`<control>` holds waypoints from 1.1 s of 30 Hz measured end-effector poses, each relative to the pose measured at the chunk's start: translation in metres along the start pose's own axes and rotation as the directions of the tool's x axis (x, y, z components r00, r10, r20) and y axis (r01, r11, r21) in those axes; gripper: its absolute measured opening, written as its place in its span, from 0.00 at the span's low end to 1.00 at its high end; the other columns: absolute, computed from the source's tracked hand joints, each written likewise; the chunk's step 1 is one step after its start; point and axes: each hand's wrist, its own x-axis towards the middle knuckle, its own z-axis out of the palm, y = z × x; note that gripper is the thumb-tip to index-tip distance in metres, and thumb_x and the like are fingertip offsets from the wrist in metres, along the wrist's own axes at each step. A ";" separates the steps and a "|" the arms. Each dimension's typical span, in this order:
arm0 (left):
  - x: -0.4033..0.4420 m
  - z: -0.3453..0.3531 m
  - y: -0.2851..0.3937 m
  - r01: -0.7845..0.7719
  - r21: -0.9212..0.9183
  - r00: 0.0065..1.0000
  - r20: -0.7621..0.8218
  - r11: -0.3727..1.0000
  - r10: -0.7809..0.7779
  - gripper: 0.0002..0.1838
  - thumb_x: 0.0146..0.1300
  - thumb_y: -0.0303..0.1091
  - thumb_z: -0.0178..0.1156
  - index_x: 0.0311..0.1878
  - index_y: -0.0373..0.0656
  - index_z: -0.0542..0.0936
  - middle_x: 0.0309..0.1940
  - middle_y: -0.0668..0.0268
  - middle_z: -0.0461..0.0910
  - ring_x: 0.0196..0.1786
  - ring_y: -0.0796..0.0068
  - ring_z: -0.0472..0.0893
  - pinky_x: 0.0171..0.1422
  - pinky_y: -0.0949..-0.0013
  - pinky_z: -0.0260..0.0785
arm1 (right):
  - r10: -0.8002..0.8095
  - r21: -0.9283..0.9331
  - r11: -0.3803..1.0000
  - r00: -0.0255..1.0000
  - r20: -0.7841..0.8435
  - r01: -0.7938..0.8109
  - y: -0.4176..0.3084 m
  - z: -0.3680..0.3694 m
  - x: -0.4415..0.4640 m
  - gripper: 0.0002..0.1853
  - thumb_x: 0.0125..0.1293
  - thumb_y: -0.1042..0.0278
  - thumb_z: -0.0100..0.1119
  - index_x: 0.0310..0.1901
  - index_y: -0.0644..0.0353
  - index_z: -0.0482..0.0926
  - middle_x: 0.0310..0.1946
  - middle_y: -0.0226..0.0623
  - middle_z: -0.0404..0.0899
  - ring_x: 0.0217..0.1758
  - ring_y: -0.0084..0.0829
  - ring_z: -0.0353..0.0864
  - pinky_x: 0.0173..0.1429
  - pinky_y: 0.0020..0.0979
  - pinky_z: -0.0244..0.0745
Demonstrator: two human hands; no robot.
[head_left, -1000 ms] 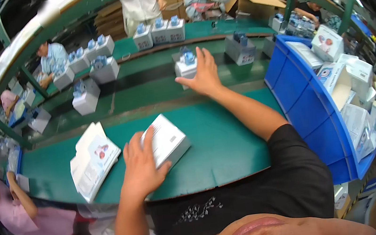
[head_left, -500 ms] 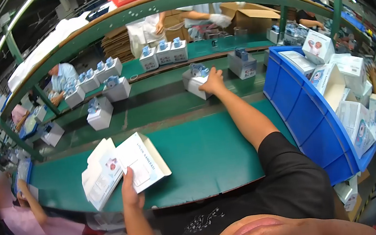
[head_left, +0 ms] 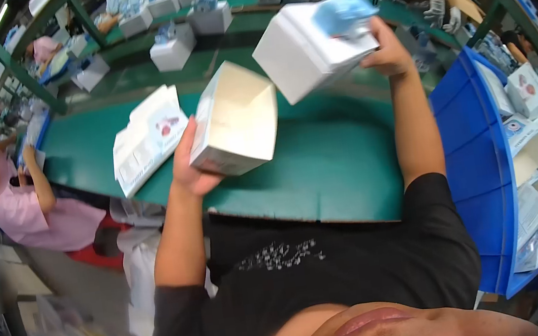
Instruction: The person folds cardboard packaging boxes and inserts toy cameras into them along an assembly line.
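Note:
My left hand (head_left: 192, 161) grips an open white carton (head_left: 239, 121) by its lower left side; the opening faces me and the inside looks bare. To the right, my right hand (head_left: 389, 50) holds a plain white box (head_left: 307, 47) raised and tilted above the bench, with a blurred light-blue device (head_left: 345, 15) on its end. The two boxes are close, with a narrow gap between them. Flattened printed cartons (head_left: 150, 139) lie on the green bench (head_left: 343, 165) to the left of my left hand.
A blue bin (head_left: 477, 174) full of printed boxes stands at the right. Behind the bench, several white boxes with blue devices (head_left: 173, 47) sit on a green line. A person in pink (head_left: 50, 210) is at the left; other people work across the line.
My right hand has lifted the white box with the blue device off the line and brought it closer. My left hand has raised the carton and turned its opening towards me. The view has shifted.

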 end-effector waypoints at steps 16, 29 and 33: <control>0.032 0.038 -0.058 0.280 0.044 0.960 -0.042 0.959 -0.278 0.39 0.81 0.66 0.39 0.84 0.52 0.61 0.74 0.45 0.73 0.67 0.33 0.78 0.51 0.13 0.72 | -0.142 -0.082 0.976 0.871 0.471 0.203 0.000 0.038 -0.001 0.61 0.38 0.58 0.78 0.80 0.61 0.62 0.73 0.53 0.70 0.82 0.60 0.63 0.82 0.59 0.60; 0.031 0.023 -0.058 0.240 -0.055 0.968 -0.062 0.969 -0.243 0.37 0.82 0.60 0.43 0.83 0.48 0.62 0.72 0.47 0.76 0.68 0.48 0.80 0.73 0.41 0.70 | -0.179 0.172 0.979 0.881 0.437 0.113 0.029 0.042 0.009 0.55 0.41 0.70 0.69 0.79 0.64 0.65 0.74 0.57 0.71 0.78 0.51 0.71 0.81 0.47 0.67; 0.023 0.022 -0.058 0.191 -0.060 0.976 -0.092 0.980 -0.196 0.36 0.81 0.58 0.45 0.83 0.46 0.63 0.71 0.49 0.77 0.67 0.52 0.81 0.75 0.46 0.69 | -0.166 0.184 0.978 0.893 0.418 0.096 0.035 0.051 0.009 0.55 0.43 0.72 0.69 0.80 0.64 0.63 0.75 0.57 0.69 0.78 0.51 0.70 0.81 0.48 0.66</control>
